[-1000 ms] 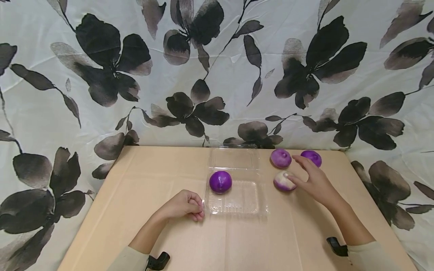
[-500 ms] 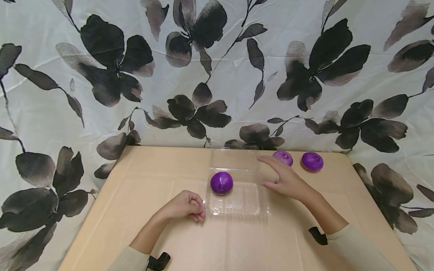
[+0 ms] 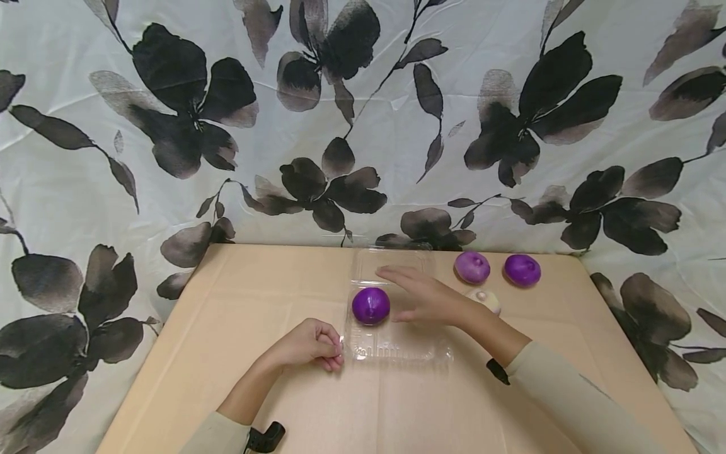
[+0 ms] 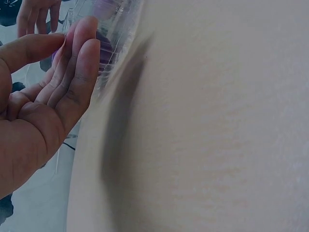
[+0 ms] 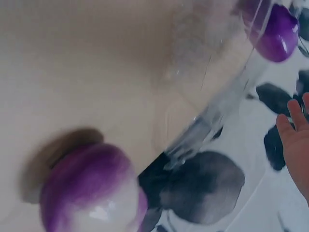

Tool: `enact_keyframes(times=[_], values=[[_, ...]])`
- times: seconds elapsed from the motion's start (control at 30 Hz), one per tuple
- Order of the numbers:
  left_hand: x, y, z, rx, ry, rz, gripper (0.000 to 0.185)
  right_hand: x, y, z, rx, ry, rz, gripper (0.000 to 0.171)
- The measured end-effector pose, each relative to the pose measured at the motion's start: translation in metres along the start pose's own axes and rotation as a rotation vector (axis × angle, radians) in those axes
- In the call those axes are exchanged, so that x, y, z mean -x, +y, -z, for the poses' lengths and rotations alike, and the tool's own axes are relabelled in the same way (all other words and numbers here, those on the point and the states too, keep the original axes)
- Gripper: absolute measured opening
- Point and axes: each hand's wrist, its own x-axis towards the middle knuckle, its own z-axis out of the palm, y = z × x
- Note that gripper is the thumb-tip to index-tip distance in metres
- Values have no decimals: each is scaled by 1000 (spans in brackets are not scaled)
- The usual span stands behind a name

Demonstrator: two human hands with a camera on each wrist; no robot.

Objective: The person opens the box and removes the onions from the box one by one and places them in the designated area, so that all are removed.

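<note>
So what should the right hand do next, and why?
Probably reach back to the pale turnip and grip it. The right hand hovers open and holds nothing over the clear tray, where only one purple turnip lies. Three more sit on the table outside it, the pale one nearest. The left hand pinches the tray's edge, which steadies it.

Left hand (image 3: pixel 309 345) curled, fingertips seemingly pinching; right hand (image 3: pixel 422 297) flat, fingers straight, arm stretched leftward.
</note>
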Motion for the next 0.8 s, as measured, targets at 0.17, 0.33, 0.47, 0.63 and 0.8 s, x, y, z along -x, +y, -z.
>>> enact_keyframes(times=[0.17, 0.33, 0.47, 0.63, 0.8], values=[[2, 1, 0, 3, -7, -3, 7, -13, -4, -16, 36, -20, 56, 93], [4, 2, 1, -2, -14, 0, 7, -17, -9, -25, 74, -51, 71, 97], [6, 2, 1, -16, -19, -3, 7, -19, -14, -29, 97, -82, 60, 100], [7, 1, 2, -14, -26, -4, 6, -23, -15, -34, 154, -132, 32, 100], [9, 1, 2, -9, -30, -2, 6, -23, -17, -39, 152, -146, 25, 94]])
